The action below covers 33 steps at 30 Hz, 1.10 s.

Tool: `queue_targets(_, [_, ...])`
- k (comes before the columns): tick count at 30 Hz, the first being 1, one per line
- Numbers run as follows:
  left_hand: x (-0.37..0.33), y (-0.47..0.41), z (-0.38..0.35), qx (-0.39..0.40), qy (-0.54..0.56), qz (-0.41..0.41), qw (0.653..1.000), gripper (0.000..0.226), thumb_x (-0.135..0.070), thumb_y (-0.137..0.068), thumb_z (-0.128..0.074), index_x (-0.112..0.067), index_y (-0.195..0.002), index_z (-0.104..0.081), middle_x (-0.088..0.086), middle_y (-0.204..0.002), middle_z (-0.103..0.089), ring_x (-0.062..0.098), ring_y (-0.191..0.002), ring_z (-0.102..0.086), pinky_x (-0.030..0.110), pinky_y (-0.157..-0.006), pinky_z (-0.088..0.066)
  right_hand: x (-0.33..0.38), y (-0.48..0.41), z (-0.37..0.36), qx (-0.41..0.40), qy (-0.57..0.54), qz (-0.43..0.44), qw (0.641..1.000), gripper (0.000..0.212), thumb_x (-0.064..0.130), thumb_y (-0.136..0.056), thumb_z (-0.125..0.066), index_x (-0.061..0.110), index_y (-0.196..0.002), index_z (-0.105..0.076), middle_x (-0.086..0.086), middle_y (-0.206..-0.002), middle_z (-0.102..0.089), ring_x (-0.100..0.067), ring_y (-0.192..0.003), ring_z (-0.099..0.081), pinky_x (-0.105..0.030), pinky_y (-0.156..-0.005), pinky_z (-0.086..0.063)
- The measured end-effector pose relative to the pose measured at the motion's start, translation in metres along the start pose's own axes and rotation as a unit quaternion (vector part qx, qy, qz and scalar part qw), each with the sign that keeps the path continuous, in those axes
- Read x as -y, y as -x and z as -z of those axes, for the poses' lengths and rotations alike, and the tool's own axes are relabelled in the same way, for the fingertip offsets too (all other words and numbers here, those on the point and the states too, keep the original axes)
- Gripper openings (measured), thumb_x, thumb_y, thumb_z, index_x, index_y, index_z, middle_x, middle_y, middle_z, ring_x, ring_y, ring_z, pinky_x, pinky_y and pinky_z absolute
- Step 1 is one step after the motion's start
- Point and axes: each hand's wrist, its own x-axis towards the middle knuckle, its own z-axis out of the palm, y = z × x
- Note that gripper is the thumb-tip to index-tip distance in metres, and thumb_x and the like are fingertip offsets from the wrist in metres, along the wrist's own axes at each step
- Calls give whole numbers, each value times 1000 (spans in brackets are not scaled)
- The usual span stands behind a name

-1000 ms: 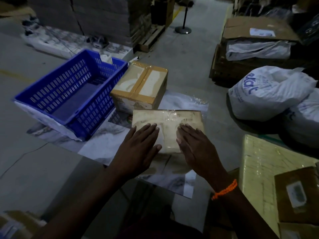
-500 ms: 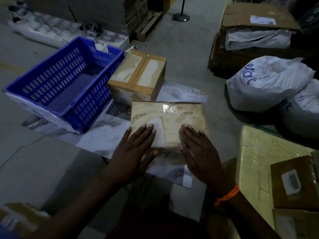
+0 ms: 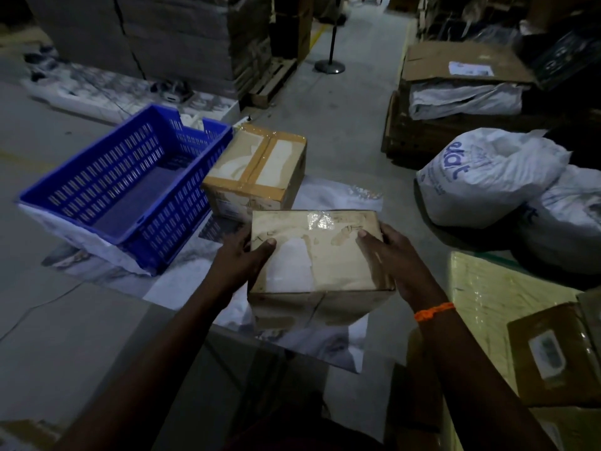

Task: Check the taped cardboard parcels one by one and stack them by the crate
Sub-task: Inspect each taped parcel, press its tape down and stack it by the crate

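A taped cardboard parcel (image 3: 320,255) with a scuffed, glossy top is held between my two hands in the middle of the view, its near face turned toward me. My left hand (image 3: 242,255) grips its left side with the thumb on top. My right hand (image 3: 387,252) clasps its right side; an orange band circles that wrist. Behind it, a second taped parcel (image 3: 257,172) stands on the floor, touching the right wall of the blue slatted crate (image 3: 107,193).
White printed sheets (image 3: 344,346) lie on the floor under the parcels. Two stuffed white sacks (image 3: 487,177) sit at the right. More boxes, one wrapped in yellowish film (image 3: 487,307), crowd the lower right. Stacked cartons on a pallet (image 3: 182,37) stand behind the crate.
My hands slid from lying flat on the parcel's top to gripping its left and right sides. The parcel now appears raised and nearer to me.
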Motion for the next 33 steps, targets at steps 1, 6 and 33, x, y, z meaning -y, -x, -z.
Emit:
queue_targets(1, [2,2,0,0,17,-15,1000,42,-28,-98,-67,-26,-139,-59,-6,-130,-68,13,-121,-62,43,-101,-54,-2,2,1,-9,-15,8,1000,21,28,-99,-69,22,-118,-72,0,-114,-77,-11,-103,-73,-23,-82,-57])
queue_targets(6, [14,22,2,-25,112,-49,992,59,-21,-84,-79,-26,-138,-57,-8,-134,-65,8,-124,-61,32,-96,-54,-15,28,8,-85,-94,8,992,23,39,-97,-68,24,-115,-69,3,-113,-75,-18,-107,-71,-39,-80,-56])
queue_targets(33, [111,72,-39,-74,-204,-76,973,28,-13,-91,-73,-12,-119,-65,6,-122,-58,-14,-106,-47,7,-95,-42,-131,82,-43,-91,271,64,956,52,19,-93,-75,8,-141,-57,-16,-143,-52,-31,-130,-52,-45,-107,-48])
